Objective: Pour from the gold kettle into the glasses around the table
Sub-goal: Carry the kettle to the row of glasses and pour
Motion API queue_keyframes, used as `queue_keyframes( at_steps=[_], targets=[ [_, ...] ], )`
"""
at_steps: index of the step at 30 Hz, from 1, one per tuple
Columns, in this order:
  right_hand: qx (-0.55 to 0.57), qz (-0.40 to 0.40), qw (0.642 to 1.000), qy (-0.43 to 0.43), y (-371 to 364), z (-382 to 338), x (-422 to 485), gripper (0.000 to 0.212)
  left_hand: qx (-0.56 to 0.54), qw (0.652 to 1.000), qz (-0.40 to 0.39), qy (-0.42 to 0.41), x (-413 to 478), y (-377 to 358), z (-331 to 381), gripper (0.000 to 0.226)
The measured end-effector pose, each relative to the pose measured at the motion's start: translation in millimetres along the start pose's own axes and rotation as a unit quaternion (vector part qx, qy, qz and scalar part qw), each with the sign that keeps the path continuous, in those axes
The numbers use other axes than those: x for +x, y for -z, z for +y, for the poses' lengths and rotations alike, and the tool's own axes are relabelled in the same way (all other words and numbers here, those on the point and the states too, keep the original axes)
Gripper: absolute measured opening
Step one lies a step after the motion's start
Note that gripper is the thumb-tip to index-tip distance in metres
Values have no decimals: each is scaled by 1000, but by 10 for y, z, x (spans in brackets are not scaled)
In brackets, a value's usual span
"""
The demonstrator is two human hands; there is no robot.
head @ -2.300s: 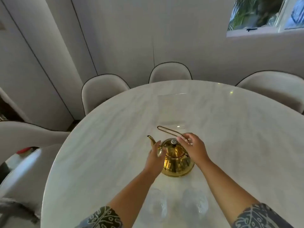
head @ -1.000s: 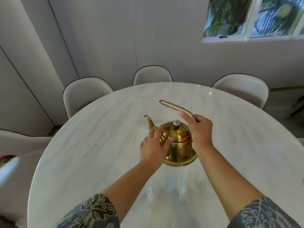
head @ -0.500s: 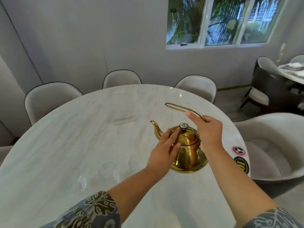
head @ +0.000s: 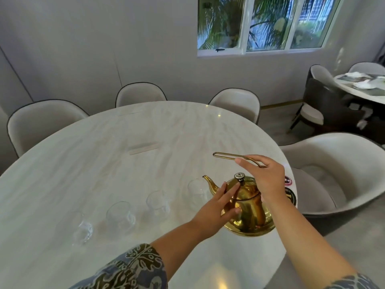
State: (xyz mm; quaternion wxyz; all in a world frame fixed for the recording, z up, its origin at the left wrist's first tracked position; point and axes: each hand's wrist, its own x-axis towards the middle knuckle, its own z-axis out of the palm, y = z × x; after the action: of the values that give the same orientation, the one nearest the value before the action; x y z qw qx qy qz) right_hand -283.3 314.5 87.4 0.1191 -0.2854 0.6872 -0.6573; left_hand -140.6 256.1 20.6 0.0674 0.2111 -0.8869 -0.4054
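The gold kettle is held upright over the right side of the white marble table, spout pointing left. My right hand grips its thin wire handle from above. My left hand rests with spread fingers against the kettle's lid and left side. Several clear glasses stand in a row to the left: one just under the spout, one further left, a third, and one at the far left.
Pale upholstered chairs ring the table: three at the far side and one at the right. Two round stickers sit at the table's right edge. A second set table stands at the far right under the window.
The view has swung to the right, bringing the row of glasses into sight at the left. The kettle, held in both hands, has moved toward the table's right side.
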Motion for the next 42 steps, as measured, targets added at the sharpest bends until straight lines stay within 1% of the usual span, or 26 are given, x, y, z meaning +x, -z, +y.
queue_keyframes(
  at_steps=[6, 12, 18, 22, 28, 32, 42],
  targets=[
    [-39, -26, 999, -6, -77, 131, 66, 32, -16, 1000, 1, 18, 58, -92, -114, 60],
    [-78, -35, 996, -5, -196, 214, 152, 26, -53, 998, -7, 29, 120, -119, -217, 60],
    [-121, -53, 991, -9, -291, 243, 212, 30, -98, 995, -4, 32, 148, -151, -294, 60],
    [-132, -57, 990, -16, -338, 260, 232, 30, -126, 991, 8, 40, 165, -165, -329, 61],
    [-160, -69, 985, -13, -419, 228, 265, 30, -155, 987, 17, 40, 162, -137, -354, 61],
    [-188, -80, 979, -7, -463, 167, 275, 25, -168, 984, 27, 42, 152, -110, -325, 58],
    [-216, -101, 971, -11, -493, 34, 291, 33, -211, 976, 44, 44, 142, -109, -269, 61]
  ],
)
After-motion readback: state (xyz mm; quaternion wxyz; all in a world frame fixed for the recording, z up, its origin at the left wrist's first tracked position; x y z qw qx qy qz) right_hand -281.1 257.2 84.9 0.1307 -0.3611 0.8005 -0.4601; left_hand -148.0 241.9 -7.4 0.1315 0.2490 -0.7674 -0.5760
